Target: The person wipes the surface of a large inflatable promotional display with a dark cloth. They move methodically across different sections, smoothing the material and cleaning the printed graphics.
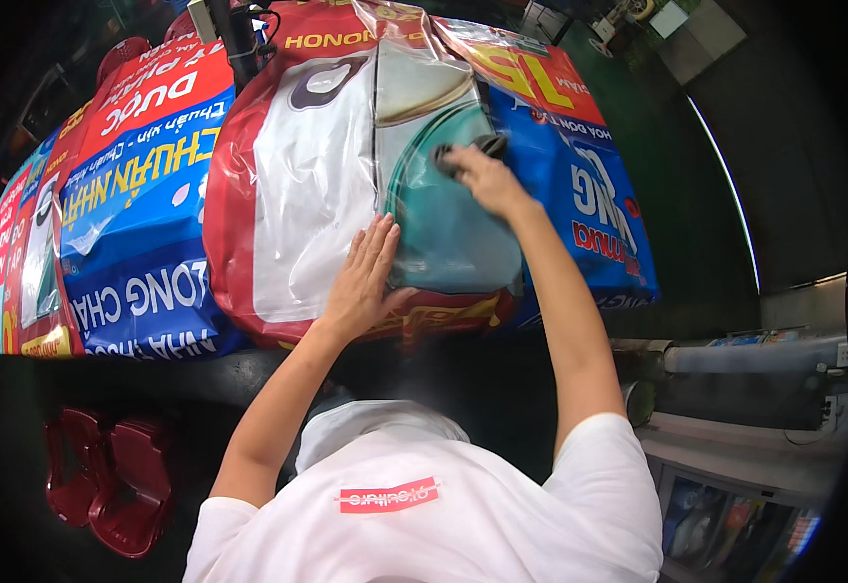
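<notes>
A large glossy printed banner, red, white and teal, is spread over the table in front of me, with soft wrinkles. My left hand lies flat on its near part, fingers stretched out, beside the seam between the white and teal areas. Farther off and to the right, my right hand grips a dark, rounded tool over the teal area, close to the banner's right edge. The fingers partly cover this tool, so its exact kind does not show.
Blue and red printed sheets lie to the left, another blue printed sheet to the right. A black upright device stands at the far side. Dark red plastic chairs are at lower left. At right lies a grey roll.
</notes>
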The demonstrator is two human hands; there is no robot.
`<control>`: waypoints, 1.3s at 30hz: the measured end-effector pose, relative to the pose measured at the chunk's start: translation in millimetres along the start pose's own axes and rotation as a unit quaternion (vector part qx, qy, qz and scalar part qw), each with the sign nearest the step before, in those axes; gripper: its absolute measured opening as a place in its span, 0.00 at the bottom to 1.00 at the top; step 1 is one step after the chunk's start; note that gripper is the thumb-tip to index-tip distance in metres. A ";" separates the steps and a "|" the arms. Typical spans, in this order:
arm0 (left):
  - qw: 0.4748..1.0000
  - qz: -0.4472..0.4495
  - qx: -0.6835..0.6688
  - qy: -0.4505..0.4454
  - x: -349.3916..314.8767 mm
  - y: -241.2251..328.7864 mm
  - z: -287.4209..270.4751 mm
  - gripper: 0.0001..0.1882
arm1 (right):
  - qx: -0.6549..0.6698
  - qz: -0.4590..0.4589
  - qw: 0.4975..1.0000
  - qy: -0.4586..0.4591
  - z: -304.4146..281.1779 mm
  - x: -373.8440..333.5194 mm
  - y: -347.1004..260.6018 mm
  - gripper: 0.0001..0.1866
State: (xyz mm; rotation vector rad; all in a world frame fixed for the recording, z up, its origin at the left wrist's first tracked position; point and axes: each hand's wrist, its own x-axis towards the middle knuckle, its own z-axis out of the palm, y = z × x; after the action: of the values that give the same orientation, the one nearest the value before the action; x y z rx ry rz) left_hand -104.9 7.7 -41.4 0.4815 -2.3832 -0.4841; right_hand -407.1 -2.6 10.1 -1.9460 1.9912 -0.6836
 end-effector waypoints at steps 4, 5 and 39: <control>1.000 -0.004 -0.015 0.011 -1.8 -0.4 3.5 0.51 | 0.050 0.004 0.985 -0.164 -31.7 -110.0 -40.6 0.19; 1.000 -0.006 -0.024 0.006 -1.9 -0.5 4.7 0.51 | 0.045 -0.002 0.980 -0.194 -51.7 -136.8 -51.4 0.19; 0.645 -0.510 -0.522 0.226 -130.9 -266.0 -112.0 0.10 | 0.109 0.109 0.954 0.257 233.2 291.4 -186.7 0.17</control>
State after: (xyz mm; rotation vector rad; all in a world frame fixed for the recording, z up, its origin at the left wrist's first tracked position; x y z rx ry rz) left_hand 120.2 -187.0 -150.3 1.1400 -0.8101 -1.8027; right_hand -145.4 -321.0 -55.6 -1.4919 2.2478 -1.3928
